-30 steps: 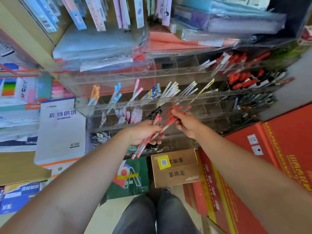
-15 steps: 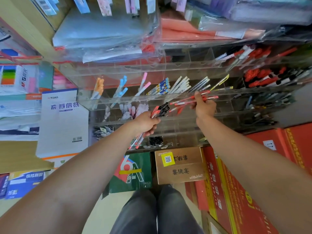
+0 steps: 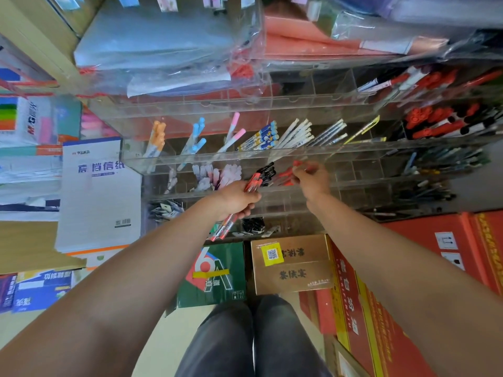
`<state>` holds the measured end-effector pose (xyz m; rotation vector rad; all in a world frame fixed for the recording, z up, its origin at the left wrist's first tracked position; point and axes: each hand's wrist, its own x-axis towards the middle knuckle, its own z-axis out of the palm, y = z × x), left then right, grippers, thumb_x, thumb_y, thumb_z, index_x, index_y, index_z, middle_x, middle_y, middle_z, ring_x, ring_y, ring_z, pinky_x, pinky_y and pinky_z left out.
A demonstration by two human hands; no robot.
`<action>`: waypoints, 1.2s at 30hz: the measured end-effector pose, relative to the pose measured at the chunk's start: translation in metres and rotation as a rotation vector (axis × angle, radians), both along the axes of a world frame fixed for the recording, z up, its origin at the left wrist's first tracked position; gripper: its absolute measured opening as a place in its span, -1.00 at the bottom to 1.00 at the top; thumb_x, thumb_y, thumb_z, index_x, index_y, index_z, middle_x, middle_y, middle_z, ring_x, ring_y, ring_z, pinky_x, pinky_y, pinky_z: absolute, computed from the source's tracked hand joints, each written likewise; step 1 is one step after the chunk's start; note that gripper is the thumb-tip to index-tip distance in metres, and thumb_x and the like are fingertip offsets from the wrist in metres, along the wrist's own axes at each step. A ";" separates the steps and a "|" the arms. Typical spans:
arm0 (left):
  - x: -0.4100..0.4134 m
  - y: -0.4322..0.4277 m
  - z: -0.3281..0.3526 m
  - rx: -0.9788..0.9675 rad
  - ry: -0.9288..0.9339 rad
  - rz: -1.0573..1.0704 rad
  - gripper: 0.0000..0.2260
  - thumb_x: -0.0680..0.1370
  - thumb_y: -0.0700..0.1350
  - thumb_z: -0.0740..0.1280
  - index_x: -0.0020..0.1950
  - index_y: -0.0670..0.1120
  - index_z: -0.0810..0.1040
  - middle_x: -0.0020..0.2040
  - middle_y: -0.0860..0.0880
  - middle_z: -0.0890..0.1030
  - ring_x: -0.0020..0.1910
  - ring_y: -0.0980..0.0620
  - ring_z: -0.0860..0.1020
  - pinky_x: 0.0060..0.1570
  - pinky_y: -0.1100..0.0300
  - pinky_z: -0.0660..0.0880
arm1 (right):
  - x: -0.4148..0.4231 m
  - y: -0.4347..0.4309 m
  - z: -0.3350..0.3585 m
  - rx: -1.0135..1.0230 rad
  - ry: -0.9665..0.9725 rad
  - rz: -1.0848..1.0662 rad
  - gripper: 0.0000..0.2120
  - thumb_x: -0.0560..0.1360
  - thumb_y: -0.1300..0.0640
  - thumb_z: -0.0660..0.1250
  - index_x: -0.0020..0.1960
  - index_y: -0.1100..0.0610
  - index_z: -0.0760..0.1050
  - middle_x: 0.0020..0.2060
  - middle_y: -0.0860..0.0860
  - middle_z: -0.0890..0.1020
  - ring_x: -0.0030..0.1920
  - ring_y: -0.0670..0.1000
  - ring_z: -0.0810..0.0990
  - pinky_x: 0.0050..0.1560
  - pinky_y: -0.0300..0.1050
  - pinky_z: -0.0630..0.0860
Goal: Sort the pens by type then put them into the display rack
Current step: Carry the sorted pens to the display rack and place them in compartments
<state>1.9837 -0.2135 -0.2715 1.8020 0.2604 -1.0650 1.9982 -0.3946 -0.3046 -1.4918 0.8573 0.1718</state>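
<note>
The left hand (image 3: pixel 236 200) gripped a red pen bundle (image 3: pixel 226 227) just in front of the display rack (image 3: pixel 190 159). The right hand (image 3: pixel 313 180) pinched a few red pens (image 3: pixel 298 163) at a middle-row compartment, right of the black pens (image 3: pixel 265 170). Placing seemed under way; the next move probably called for letting go, then drawing more from the bundle.

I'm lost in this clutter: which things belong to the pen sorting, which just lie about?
Job: red pen bundle in left hand, red pens in right hand, clear acrylic display rack.
Lying about: brown cardboard box, green carton, white paper pack.
</note>
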 end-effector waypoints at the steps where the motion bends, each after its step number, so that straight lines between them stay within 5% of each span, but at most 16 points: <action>1: 0.000 0.000 -0.001 -0.009 0.008 0.002 -0.90 0.62 -0.20 0.22 -0.10 -0.10 0.39 -0.31 -0.04 0.46 -0.43 0.09 0.43 -0.48 0.30 0.36 | 0.000 -0.002 -0.001 0.011 0.004 -0.020 -0.77 0.51 0.30 0.35 0.12 0.15 0.41 -0.10 0.01 0.59 -0.18 -0.07 0.62 -0.26 -0.34 0.57; 5: 0.002 -0.002 -0.001 -0.049 0.027 0.043 -0.92 0.62 -0.22 0.22 -0.07 -0.15 0.41 -0.28 -0.07 0.48 -0.38 0.06 0.48 -0.45 0.30 0.45 | -0.004 -0.011 -0.001 -0.198 0.024 -0.023 -0.73 0.47 0.08 0.43 0.05 0.06 0.38 -0.01 0.06 0.56 -0.01 0.06 0.60 0.06 -0.04 0.57; 9: 0.004 -0.008 0.002 -0.086 0.071 0.011 -0.88 0.65 -0.16 0.18 -0.04 -0.15 0.45 -0.30 -0.08 0.50 -0.38 0.01 0.53 -0.35 0.19 0.56 | -0.020 -0.002 0.015 -0.030 -0.070 0.240 -0.66 0.48 -0.09 0.38 0.11 0.12 0.47 -0.13 -0.01 0.59 -0.25 -0.10 0.51 -0.23 -0.23 0.44; 14: -0.001 -0.020 0.008 -0.062 0.049 -0.215 -0.86 0.65 -0.13 0.19 -0.07 -0.14 0.46 -0.31 -0.06 0.48 -0.44 0.07 0.44 -0.45 0.25 0.42 | -0.024 0.009 0.022 0.156 -0.014 0.582 -0.89 0.47 0.12 0.43 -0.04 0.09 0.55 -0.35 -0.05 0.56 -0.42 -0.13 0.43 -0.40 -0.28 0.36; 18: -0.002 -0.018 0.011 -0.044 0.068 -0.240 -0.88 0.63 -0.12 0.22 -0.07 -0.13 0.46 -0.28 -0.05 0.51 -0.36 0.04 0.51 -0.27 0.18 0.54 | -0.024 -0.003 0.018 0.166 -0.016 0.469 -0.91 0.48 0.15 0.42 -0.06 0.13 0.54 -0.38 -0.05 0.50 -0.48 -0.16 0.35 -0.45 -0.32 0.30; 26: -0.007 -0.033 0.012 -0.028 -0.063 -0.343 -0.82 0.65 -0.06 0.16 0.01 -0.15 0.46 -0.30 -0.02 0.43 -0.38 0.09 0.39 -0.37 0.23 0.40 | -0.031 -0.015 0.021 0.310 0.005 0.432 -0.83 0.50 0.14 0.39 0.02 0.20 0.50 -0.34 0.01 0.57 -0.45 -0.11 0.40 -0.44 -0.29 0.36; 29: -0.004 -0.035 0.013 0.125 -0.235 -0.436 -0.73 0.63 -0.09 0.22 0.30 -0.14 0.40 -0.02 -0.08 0.55 -0.10 0.01 0.50 -0.11 0.18 0.42 | -0.028 -0.034 0.027 0.169 -0.013 0.329 -0.87 0.49 0.10 0.40 -0.07 0.09 0.46 -0.28 0.02 0.58 -0.40 -0.09 0.44 -0.39 -0.27 0.40; 32: -0.002 -0.031 0.008 0.269 -0.325 -0.494 -0.56 0.62 -0.08 0.24 0.48 -0.13 0.26 0.36 -0.12 0.45 0.27 -0.09 0.46 0.20 0.15 0.36 | -0.021 -0.056 0.034 0.001 -0.088 0.163 -0.84 0.48 0.07 0.41 -0.04 0.08 0.46 -0.27 0.00 0.59 -0.36 -0.09 0.50 -0.33 -0.23 0.46; 36: -0.003 -0.030 -0.003 0.299 -0.314 -0.538 -0.46 0.62 -0.02 0.22 0.56 -0.01 0.10 0.46 -0.10 0.35 0.27 -0.10 0.49 0.25 0.09 0.41 | -0.010 -0.062 0.039 -0.110 -0.214 -0.003 -0.86 0.49 0.09 0.42 -0.07 0.04 0.45 -0.28 0.01 0.59 -0.39 -0.09 0.51 -0.40 -0.23 0.45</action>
